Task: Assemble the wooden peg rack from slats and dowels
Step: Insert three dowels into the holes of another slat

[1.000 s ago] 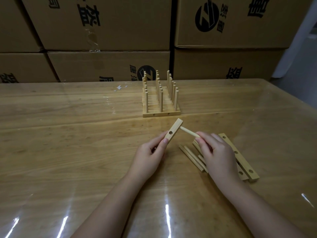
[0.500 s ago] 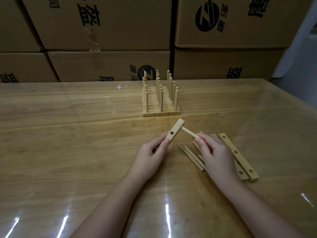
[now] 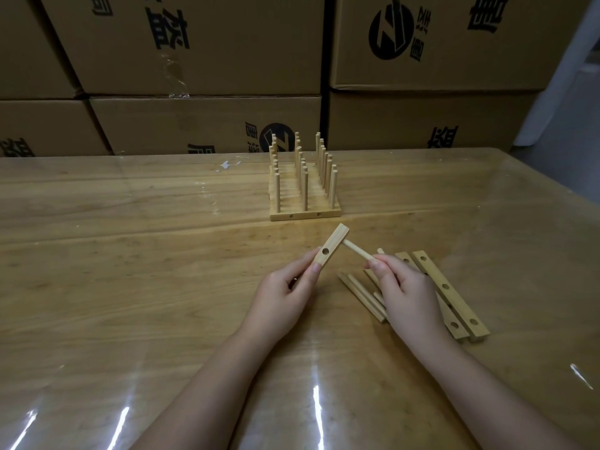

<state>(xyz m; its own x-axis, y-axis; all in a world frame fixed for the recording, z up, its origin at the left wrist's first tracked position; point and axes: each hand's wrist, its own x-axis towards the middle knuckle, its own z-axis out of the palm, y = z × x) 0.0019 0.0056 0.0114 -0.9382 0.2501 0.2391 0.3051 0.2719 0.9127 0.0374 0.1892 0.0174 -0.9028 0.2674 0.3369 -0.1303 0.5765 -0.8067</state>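
Note:
My left hand [image 3: 282,300] pinches the near end of a short wooden slat [image 3: 331,244] with a round hole, tilted up above the table. My right hand [image 3: 406,293] pinches a thin dowel [image 3: 357,250] whose far tip meets the slat's right side near its upper end. Under and beside my right hand lie loose dowels [image 3: 360,293] and two long slats with holes [image 3: 454,293]. Farther back stands a finished peg rack [image 3: 305,190] with three rows of upright pegs.
The wooden table [image 3: 130,254] has a glossy clear cover. Stacked cardboard boxes [image 3: 201,43] wall off the far edge. A small white scrap [image 3: 227,164] lies near the back. The table's right edge [image 3: 552,203] runs diagonally beside a grey floor.
The dowel's tip has moved left and up until it meets the slat's side. The slat has risen slightly. My right hand followed toward the left.

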